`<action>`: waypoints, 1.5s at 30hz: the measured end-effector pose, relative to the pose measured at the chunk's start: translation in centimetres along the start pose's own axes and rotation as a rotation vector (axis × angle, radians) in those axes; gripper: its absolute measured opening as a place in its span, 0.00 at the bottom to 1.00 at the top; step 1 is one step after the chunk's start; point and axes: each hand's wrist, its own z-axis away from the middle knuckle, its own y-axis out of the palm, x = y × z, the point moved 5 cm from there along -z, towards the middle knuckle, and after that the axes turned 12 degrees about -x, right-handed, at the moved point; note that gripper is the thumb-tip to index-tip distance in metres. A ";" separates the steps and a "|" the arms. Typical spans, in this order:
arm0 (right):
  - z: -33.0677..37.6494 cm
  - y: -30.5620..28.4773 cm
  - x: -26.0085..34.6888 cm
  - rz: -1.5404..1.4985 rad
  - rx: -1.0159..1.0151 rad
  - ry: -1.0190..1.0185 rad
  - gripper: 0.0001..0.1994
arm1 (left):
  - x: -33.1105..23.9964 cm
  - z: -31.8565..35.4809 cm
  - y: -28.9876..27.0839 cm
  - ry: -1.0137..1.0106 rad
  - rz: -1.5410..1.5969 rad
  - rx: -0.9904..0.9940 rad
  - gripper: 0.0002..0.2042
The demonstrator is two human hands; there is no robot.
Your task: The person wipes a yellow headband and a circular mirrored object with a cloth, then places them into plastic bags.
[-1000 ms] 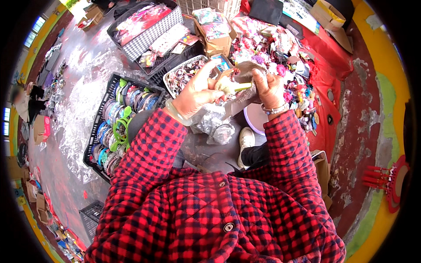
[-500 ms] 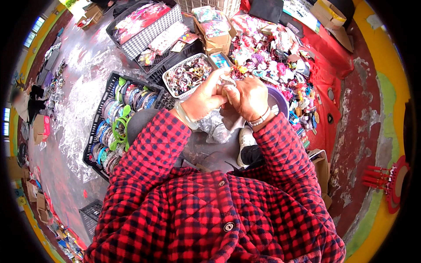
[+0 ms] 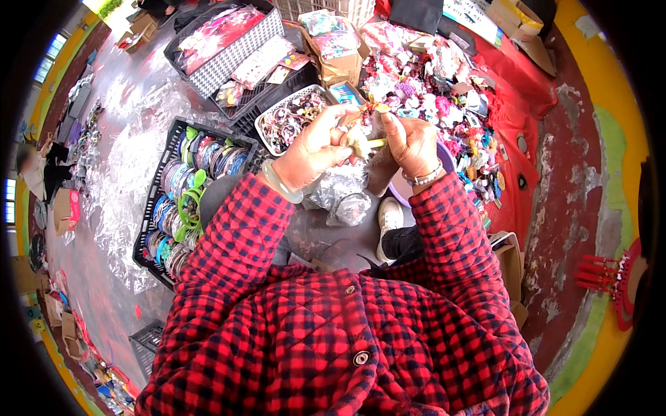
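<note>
My left hand (image 3: 313, 151) is closed on a small crumpled cream-coloured piece (image 3: 357, 141), cloth-like, its exact kind unclear. A short yellow-green bit (image 3: 377, 143) sticks out of that piece toward my right hand (image 3: 415, 147). The right hand is closed, thumb up, with a grey-brown cloth (image 3: 381, 172) hanging from beneath its fingers. Something thin and orange (image 3: 374, 106) shows by the fingertips, too small to name. Just beyond the hands stands a white basket (image 3: 262, 132) of hair ties and bands. A purple basin (image 3: 446, 161) lies partly hidden under my right wrist.
At the left, a black crate (image 3: 154, 200) holds rows of headbands and bangle-like rings. A heap of colourful hair ornaments (image 3: 444, 104) covers a red sheet (image 3: 517, 201) at the right. Beyond are a patterned basket (image 3: 236, 52) and a cardboard box (image 3: 341, 69). Clear plastic bags (image 3: 343, 197) lie below my hands.
My hands were pressed together; now they are apart, the right one shifted slightly right. The cream piece and yellow-green bit have come into view between them.
</note>
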 end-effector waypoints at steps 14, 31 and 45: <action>-0.6 -2.3 -7.6 -0.394 -0.153 0.833 0.21 | 0.1 -0.7 -2.8 -0.097 0.210 -0.159 0.12; 0.7 2.4 -1.1 -0.912 0.363 0.657 0.15 | 3.5 -1.7 -3.0 -0.126 0.185 -0.228 0.16; 0.9 3.3 0.8 -0.361 0.143 0.121 0.22 | 2.8 -1.1 -1.1 -0.038 -0.012 -0.202 0.23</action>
